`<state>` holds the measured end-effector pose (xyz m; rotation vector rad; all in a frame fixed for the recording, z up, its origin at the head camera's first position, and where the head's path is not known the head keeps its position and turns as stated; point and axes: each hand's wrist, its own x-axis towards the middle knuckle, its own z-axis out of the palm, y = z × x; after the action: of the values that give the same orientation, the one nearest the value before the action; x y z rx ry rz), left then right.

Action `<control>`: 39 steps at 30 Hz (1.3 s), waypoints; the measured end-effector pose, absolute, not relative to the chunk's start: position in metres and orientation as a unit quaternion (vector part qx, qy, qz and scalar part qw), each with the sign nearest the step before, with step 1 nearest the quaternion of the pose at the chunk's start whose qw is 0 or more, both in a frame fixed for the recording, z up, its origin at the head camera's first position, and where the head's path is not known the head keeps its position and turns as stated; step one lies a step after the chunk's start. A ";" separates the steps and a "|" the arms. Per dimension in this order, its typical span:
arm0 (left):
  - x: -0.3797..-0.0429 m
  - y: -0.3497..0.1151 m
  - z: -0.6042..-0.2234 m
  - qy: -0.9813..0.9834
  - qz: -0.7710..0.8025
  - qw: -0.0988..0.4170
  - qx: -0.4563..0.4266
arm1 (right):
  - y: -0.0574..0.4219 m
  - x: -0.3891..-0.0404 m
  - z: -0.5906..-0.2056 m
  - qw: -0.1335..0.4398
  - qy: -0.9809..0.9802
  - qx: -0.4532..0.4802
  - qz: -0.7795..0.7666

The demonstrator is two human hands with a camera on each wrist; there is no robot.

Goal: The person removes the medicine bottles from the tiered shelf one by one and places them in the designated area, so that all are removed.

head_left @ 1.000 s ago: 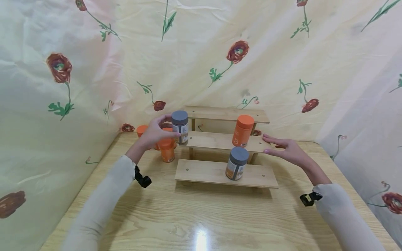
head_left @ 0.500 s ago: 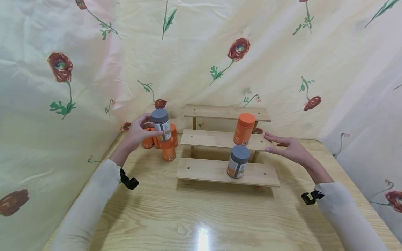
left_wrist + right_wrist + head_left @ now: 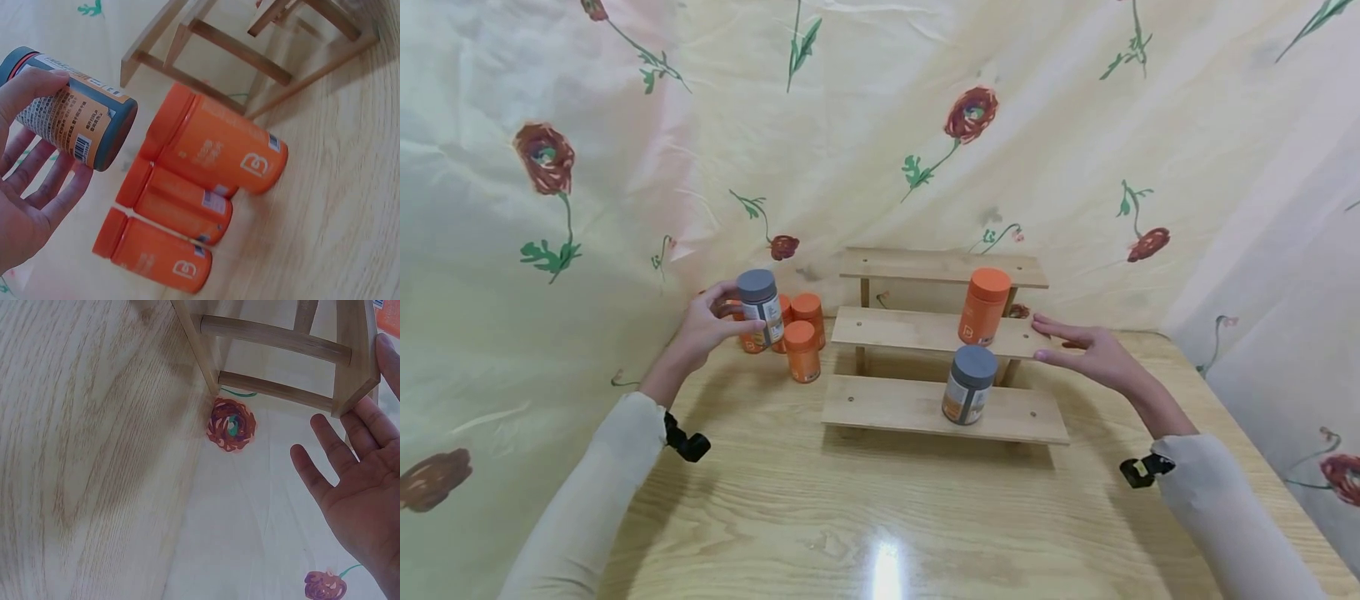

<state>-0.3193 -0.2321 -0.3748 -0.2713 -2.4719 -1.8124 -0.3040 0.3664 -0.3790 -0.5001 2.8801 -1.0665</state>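
At the left of the head view, my left hand (image 3: 700,329) grips a grey-lidded jar (image 3: 762,308), thumb on its near side and fingers behind. The left wrist view shows that jar (image 3: 72,109) tilted, with orange and white label print, above several orange jars (image 3: 219,140). My right hand (image 3: 1090,354) touches the right end of the middle board of a three-step wooden shelf (image 3: 902,329), fingers mostly straight. In the right wrist view, the thumb and some fingertips of the right hand (image 3: 369,487) meet the board's end (image 3: 356,369), partly hidden behind it.
An orange jar (image 3: 983,308) stands on the middle board toward the right. A second grey-lidded jar (image 3: 970,385) stands on the lowest board. Orange jars, one of them (image 3: 803,354) in front, stand left of the shelf on the wooden table (image 3: 775,500). Flowered cloth (image 3: 880,125) hangs behind.
My left hand has carried the grey-lidded jar leftward from the left end of the middle board, over the orange jars. My right hand has stayed at the shelf's right end.
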 end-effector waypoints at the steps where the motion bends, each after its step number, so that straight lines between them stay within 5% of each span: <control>1: -0.319 -0.233 -0.375 -0.804 -0.587 0.034 -0.088 | 0.367 -0.304 -0.378 0.015 0.925 -0.157 -0.346; 18: -0.322 -0.241 -0.400 -0.813 -0.580 -0.006 -0.046 | 0.366 -0.307 -0.376 0.016 0.924 -0.153 -0.352; 39: -0.322 -0.234 -0.438 -0.810 -0.584 0.006 -0.045 | 0.368 -0.304 -0.379 0.027 0.923 -0.154 -0.350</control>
<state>-0.3223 -0.2343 -0.4380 -0.1413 -2.5348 -1.8287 -0.3045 0.3677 -0.3788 -0.4769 2.8515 -1.0819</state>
